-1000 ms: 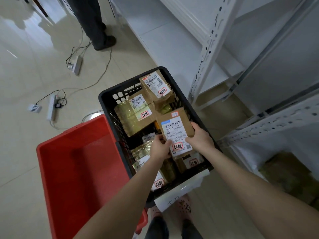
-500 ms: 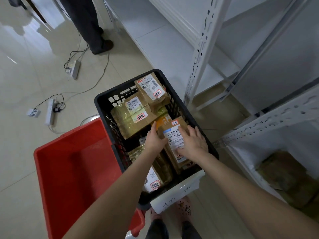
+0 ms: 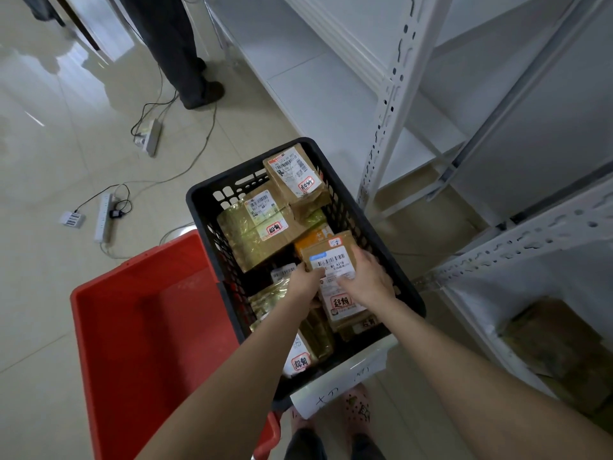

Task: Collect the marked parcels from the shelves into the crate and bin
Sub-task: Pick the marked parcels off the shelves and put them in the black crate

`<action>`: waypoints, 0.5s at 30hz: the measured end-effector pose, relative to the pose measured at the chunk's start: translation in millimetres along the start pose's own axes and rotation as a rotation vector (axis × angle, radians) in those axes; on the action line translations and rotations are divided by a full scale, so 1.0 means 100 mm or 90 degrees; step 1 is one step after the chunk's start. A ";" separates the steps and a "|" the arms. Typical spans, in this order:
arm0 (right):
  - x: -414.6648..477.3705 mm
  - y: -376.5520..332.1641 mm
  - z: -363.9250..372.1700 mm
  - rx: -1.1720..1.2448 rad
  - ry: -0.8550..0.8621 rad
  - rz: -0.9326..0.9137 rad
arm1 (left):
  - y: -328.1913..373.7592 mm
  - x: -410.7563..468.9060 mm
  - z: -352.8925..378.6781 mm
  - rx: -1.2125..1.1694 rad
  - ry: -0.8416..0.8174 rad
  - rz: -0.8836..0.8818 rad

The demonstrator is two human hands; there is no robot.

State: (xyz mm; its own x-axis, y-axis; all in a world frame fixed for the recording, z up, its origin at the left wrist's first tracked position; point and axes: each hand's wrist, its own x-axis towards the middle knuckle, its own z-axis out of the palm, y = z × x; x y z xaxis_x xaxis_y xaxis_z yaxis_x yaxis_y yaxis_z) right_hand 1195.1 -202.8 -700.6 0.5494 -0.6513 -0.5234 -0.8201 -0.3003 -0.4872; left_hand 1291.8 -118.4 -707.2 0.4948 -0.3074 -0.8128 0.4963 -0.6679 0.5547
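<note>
A black slotted crate on the floor holds several brown and gold-wrapped parcels with white labels and red-marked stickers. Both my hands are inside it on a brown labelled parcel lying on the pile at the crate's right side. My left hand holds the parcel's left edge with curled fingers. My right hand lies over its right side, fingers spread on the label. A red bin stands to the left of the crate, touching it, with nothing visible inside.
White metal shelving rises on the right, with brown parcels on its lowest shelf. Power strips and cables lie on the tiled floor at the left. Another person's leg stands at the top. A paper label hangs on the crate's near wall.
My hands have lowered the brown labelled parcel from above the crate down onto the pile inside it. My right hand has moved from its edge onto its top.
</note>
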 end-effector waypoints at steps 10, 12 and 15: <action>0.02 0.11 0.01 -0.090 -0.050 0.019 | -0.21 -0.01 0.07 0.012 -0.025 0.012; 0.02 0.16 0.01 -0.130 -0.044 0.012 | -0.25 -0.02 0.11 0.020 -0.017 0.012; 0.04 0.07 -0.04 -0.152 -0.036 -0.008 | -0.16 -0.03 0.05 0.073 0.015 0.031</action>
State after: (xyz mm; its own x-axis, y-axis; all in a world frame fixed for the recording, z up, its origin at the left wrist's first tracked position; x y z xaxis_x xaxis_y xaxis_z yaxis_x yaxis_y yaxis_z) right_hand 1191.0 -210.1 -703.1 0.5619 -0.6088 -0.5600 -0.8244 -0.4681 -0.3183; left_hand 1278.3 -110.1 -714.9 0.5331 -0.3261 -0.7806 0.3878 -0.7259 0.5681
